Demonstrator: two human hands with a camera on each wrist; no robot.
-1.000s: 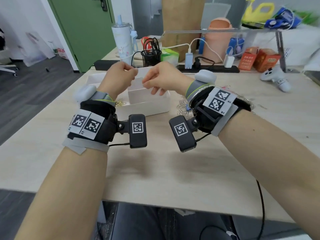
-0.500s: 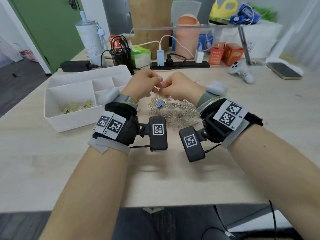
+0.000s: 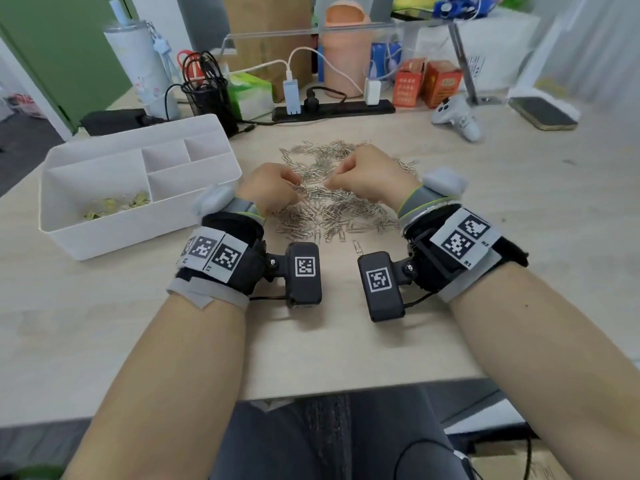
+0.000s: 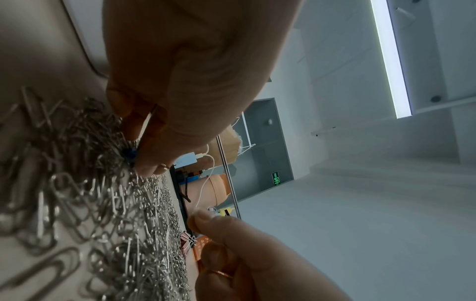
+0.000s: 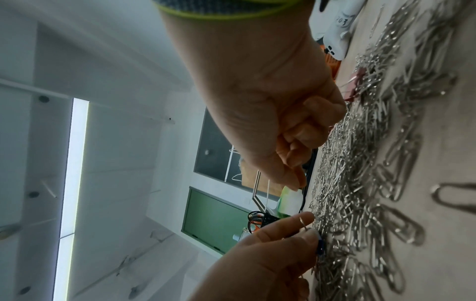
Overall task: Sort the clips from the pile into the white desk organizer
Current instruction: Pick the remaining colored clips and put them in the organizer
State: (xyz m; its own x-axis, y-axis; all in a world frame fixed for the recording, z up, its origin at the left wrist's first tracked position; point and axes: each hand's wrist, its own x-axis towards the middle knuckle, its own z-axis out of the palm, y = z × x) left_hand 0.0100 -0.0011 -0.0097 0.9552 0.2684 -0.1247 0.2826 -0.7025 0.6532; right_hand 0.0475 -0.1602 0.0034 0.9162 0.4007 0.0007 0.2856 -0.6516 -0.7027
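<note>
White desk organizer [image 3: 138,233], yellow clips [image 3: 114,206] in its front-left compartment.

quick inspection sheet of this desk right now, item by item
surface: light wood desk, scattered with clips
job's things: silver paper clip pile; white desk organizer left of it, yellow clips in its front compartment
clutter: game controller, phone, mesh pen cup
hands: left hand pinches a blue binder clip; right hand curled over the pile, hold unclear
cables: white charger leads into the power strip
surroundings: green door
</note>
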